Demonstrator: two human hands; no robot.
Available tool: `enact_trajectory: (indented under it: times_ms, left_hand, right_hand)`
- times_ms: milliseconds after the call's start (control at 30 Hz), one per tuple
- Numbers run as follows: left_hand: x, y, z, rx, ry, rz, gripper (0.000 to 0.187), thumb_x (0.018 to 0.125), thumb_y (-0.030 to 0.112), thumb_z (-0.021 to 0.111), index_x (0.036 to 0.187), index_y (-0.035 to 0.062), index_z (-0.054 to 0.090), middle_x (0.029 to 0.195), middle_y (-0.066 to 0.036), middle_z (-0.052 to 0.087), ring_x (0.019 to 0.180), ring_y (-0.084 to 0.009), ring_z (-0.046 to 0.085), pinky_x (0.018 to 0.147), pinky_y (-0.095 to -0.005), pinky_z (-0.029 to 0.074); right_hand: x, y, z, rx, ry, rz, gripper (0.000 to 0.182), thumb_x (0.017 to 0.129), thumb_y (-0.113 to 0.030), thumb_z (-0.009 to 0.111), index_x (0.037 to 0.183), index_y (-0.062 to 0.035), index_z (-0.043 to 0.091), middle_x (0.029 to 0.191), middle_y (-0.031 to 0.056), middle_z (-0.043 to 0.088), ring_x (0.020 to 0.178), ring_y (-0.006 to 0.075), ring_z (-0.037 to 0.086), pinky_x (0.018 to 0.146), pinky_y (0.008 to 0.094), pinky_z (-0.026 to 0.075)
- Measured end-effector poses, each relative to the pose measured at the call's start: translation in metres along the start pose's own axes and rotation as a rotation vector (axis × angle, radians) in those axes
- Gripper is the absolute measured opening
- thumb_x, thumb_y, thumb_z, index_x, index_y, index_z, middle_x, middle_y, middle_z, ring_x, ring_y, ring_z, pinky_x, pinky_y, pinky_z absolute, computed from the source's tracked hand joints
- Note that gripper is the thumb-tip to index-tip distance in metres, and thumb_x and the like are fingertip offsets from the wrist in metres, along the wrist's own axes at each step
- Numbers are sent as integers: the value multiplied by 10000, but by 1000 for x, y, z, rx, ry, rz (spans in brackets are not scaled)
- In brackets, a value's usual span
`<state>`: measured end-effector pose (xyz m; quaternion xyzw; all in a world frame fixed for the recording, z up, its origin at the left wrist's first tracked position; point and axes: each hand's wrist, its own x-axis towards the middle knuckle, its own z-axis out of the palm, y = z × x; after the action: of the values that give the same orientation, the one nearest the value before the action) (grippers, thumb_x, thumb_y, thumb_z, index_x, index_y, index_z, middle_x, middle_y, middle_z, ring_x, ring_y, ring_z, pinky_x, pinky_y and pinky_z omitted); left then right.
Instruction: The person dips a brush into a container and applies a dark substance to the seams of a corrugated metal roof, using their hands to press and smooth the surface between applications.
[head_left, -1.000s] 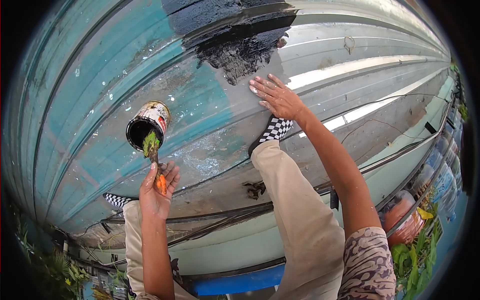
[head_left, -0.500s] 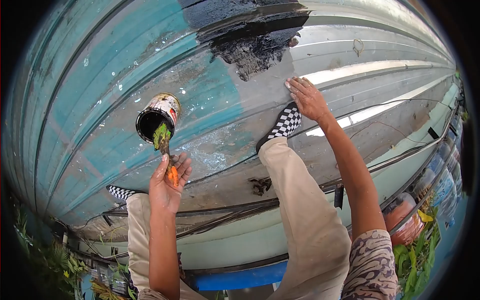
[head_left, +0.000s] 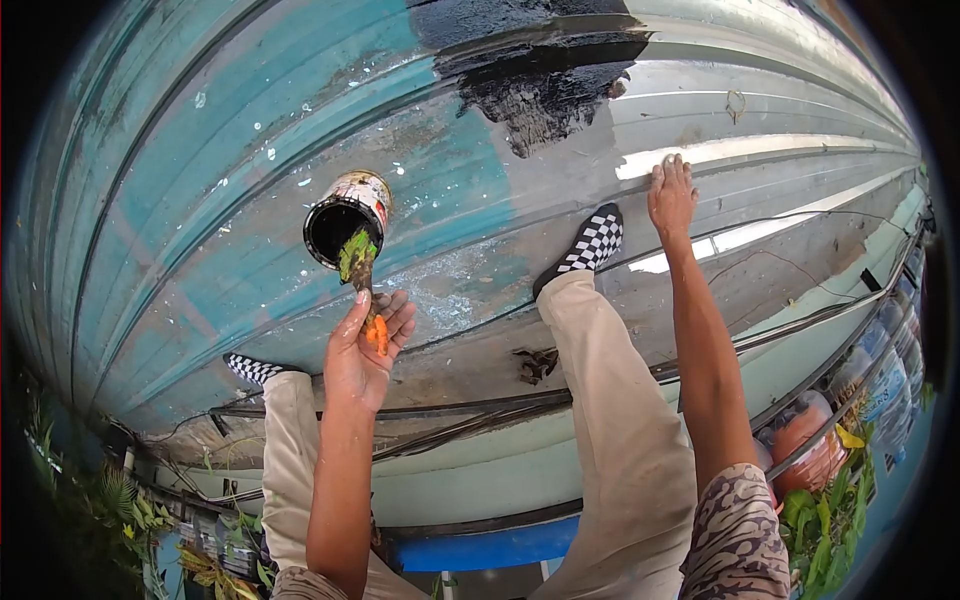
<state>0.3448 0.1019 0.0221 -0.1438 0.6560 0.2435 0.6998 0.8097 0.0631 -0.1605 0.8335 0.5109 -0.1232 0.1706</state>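
My left hand (head_left: 362, 355) grips a paintbrush (head_left: 360, 268) with an orange handle end and green and dark smears near its head. The brush's lower end dips into the mouth of a paint can (head_left: 372, 195), where the bristles are hidden. Black runs coat the can's rim; it stands on a corrugated metal roof (head_left: 450, 200), teal on one side and bare grey on the other. My right hand (head_left: 672, 200) lies on the grey metal with its fingers stretched out, holding nothing. Ahead, a glossy black patch of coating (head_left: 545, 85) covers part of the sheet.
My feet in checkered shoes (head_left: 592, 243) straddle the roof's near side. Dark cables (head_left: 500, 408) run along the edge below me. A dried dark scrap (head_left: 537, 366) lies near my leg. Past the edge are plants (head_left: 825, 525) and plastic bottles (head_left: 885, 370).
My right hand has slid right along the metal, farther from my shoe. My left hand still holds the brush in the can. The whole view has shifted slightly.
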Motion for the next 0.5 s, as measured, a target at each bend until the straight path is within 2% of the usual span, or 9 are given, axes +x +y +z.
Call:
enact_trajectory:
  times_ms: [33, 100, 167, 200, 267, 333, 400, 433, 500]
  left_hand:
    - [-1, 0, 1, 2, 0, -3, 255, 954, 294, 602, 981, 40, 615, 1095, -150, 672, 1013, -250, 655, 901, -370, 522]
    - [0, -2, -1, 3, -9, 2, 253, 953, 292, 604, 981, 41, 614, 1098, -149, 671, 1012, -250, 656, 899, -370, 523]
    - [0, -3, 1, 13, -5, -1, 254, 950, 294, 610, 986, 43, 610, 1104, -145, 668, 1008, -252, 658, 892, -370, 527]
    - [-1, -4, 1, 14, -7, 9, 254, 950, 294, 610, 986, 43, 610, 1104, -145, 668, 1008, -252, 658, 892, -370, 527]
    - [-2, -5, 1, -21, -1, 1, 261, 947, 299, 614, 994, 42, 606, 1107, -145, 666, 1015, -254, 656, 893, -375, 527]
    - [-3, -3, 3, -25, -7, 2, 266, 946, 303, 616, 996, 42, 605, 1105, -146, 666, 1020, -254, 653, 893, -378, 526]
    - [-5, -1, 4, -38, 13, -15, 270, 945, 302, 617, 996, 38, 604, 1106, -148, 665, 1029, -256, 651, 896, -381, 525]
    - [-4, 0, 3, -50, 8, -20, 277, 940, 303, 625, 997, 33, 603, 1104, -147, 666, 1028, -257, 652, 897, -382, 525]
    - [-5, 3, 3, -33, 4, -18, 279, 938, 303, 629, 998, 32, 602, 1101, -146, 667, 1026, -259, 653, 898, -382, 525]
  right_hand:
    - [4, -1, 6, 5, -3, -4, 500, 1016, -335, 398, 1390, -10, 466, 1487, 155, 406, 1393, 340, 345, 1126, 543, 269]
    - [12, -12, -1, 100, 153, -58, 534, 1013, -341, 407, 1396, 30, 434, 1492, 207, 378, 1394, 373, 330, 1128, 544, 256]
    - [-7, -56, 2, 222, 178, -300, 580, 1009, -357, 410, 1411, 62, 389, 1495, 248, 347, 1386, 404, 328, 1118, 553, 264]
    - [-25, -81, 14, 213, 105, -333, 634, 1004, -383, 413, 1439, 71, 332, 1517, 266, 291, 1398, 417, 296, 1128, 556, 241]
    - [-68, -145, 21, 219, 74, -251, 722, 986, -431, 424, 1465, 83, 258, 1542, 293, 194, 1446, 416, 173, 1160, 560, 141]
    - [-106, -199, 9, 175, 11, -268, 691, 988, -415, 420, 1477, 49, 268, 1561, 246, 197, 1459, 375, 167, 1172, 540, 128]
    - [-135, -225, 0, 348, -208, -789, 634, 996, -387, 407, 1476, 14, 303, 1575, 185, 213, 1468, 327, 172, 1183, 514, 123]
    - [-136, -228, -3, 353, -207, -785, 634, 996, -387, 407, 1476, 14, 303, 1575, 185, 213, 1468, 327, 172, 1183, 514, 123]
    - [-138, -230, -9, 470, -316, -1297, 595, 1001, -363, 401, 1473, -10, 325, 1580, 143, 228, 1472, 291, 175, 1188, 498, 122]
